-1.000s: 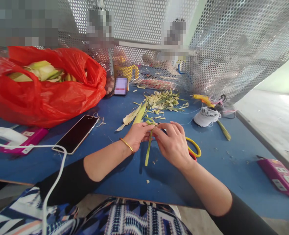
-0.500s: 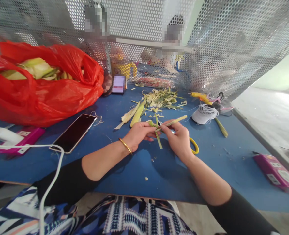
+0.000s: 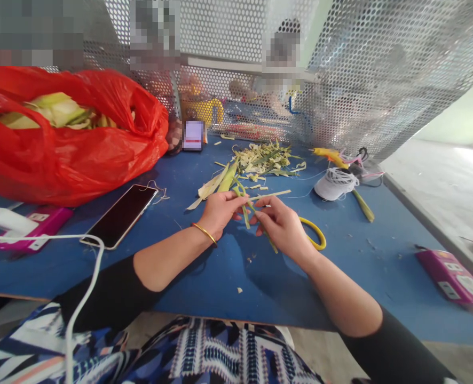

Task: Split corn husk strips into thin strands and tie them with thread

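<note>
Between my hands are narrow green corn husk strips (image 3: 246, 213), crossing one another. My left hand (image 3: 219, 212) pinches them where they cross, thumb on top. The fingers of my right hand (image 3: 280, 221) are closed on one strip, whose end hangs below them. A paler strip sticks out to the right above my right fingers. Beside that hand, a yellow ring-shaped handle (image 3: 315, 234) lies on the table, the rest of it hidden under the hand. Just beyond my left hand lie whole husk leaves (image 3: 226, 178), partly covered by it.
A heap of husk scraps (image 3: 266, 159) lies at the back. On the left are a red plastic bag (image 3: 100, 154) of husks and a phone (image 3: 122, 216). A thread-wound white bundle (image 3: 334, 184), yellow tool (image 3: 330, 156) and magenta power strip (image 3: 455, 274) sit right. Perforated metal panels (image 3: 236, 32) stand behind.
My right fingers have shifted from the pale strip to a green one and drawn it down and right. The crossing strips have moved slightly left with my left hand.
</note>
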Motion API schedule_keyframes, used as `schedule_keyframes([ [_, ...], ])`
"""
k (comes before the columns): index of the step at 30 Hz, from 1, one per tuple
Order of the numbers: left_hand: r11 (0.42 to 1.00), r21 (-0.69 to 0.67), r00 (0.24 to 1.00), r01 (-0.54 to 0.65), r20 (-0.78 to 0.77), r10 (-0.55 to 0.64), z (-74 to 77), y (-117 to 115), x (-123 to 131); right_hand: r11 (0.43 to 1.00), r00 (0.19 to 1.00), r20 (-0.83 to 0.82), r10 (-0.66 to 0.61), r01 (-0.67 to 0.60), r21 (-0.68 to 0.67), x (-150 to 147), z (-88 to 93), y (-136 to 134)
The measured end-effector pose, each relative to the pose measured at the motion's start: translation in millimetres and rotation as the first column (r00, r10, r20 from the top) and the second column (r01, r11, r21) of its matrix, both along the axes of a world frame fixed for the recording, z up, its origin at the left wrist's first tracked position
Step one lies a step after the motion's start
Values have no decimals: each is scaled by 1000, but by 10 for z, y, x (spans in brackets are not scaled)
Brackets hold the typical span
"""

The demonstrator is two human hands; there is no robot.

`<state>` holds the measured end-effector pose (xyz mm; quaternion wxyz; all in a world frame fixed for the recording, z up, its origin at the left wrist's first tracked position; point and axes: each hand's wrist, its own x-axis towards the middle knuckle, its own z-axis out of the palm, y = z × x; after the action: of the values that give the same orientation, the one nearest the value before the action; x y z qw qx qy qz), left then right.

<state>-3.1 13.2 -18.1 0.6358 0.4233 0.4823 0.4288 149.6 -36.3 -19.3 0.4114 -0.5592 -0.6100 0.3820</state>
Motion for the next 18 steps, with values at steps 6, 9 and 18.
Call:
schedule_keyframes([
  [6,996,85,999,37,-29,-35,-65,15,-23,904,931,289,224,-309,296,60,-19,-5],
  [9,997,62,998,50,-43,-48,-32,-19,-5,825,815,573,82,-378,420,87,-30,-1],
  [18,998,-49,997,48,-62,-51,87,-102,53,672,794,564,-227,-292,681,104,-14,2],
])
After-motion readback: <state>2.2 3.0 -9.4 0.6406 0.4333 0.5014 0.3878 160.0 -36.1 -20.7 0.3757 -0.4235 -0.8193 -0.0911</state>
